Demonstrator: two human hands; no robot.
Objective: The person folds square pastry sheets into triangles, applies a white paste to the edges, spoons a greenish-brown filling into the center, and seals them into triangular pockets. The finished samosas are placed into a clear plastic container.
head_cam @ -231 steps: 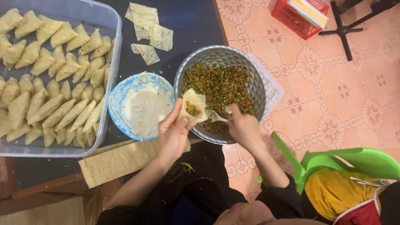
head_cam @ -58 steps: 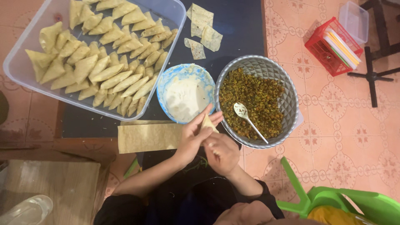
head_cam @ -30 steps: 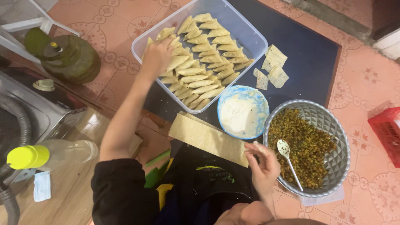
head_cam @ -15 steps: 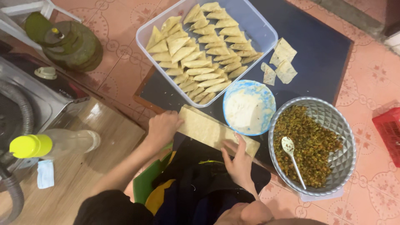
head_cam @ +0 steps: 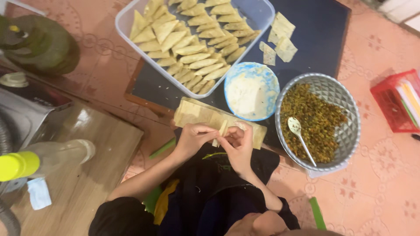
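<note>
My left hand [head_cam: 196,137] and my right hand [head_cam: 238,146] meet over my lap, both pinching one pale pastry strip [head_cam: 222,130] that is partly lifted off the near end of a stack of pastry strips [head_cam: 197,114]. Just beyond the stack stands a blue-rimmed bowl of white paste [head_cam: 251,91]. To its right is a metal bowl [head_cam: 350,109] of green-brown filling with a spoon [head_cam: 298,132] lying in it. A clear plastic tub [head_cam: 127,24] at the top holds several folded triangular pastries [head_cam: 188,43].
Loose pastry scraps [head_cam: 280,39] lie on the dark board [head_cam: 323,35]. A red basket [head_cam: 398,100] sits on the tiled floor at right. At left are a green jar [head_cam: 39,43], a yellow-capped bottle [head_cam: 17,165] and a wooden surface [head_cam: 78,188].
My left hand left the tub of folded pastries and came back to the stack. Both hands now hold a strip together, where before they only rested on the stack.
</note>
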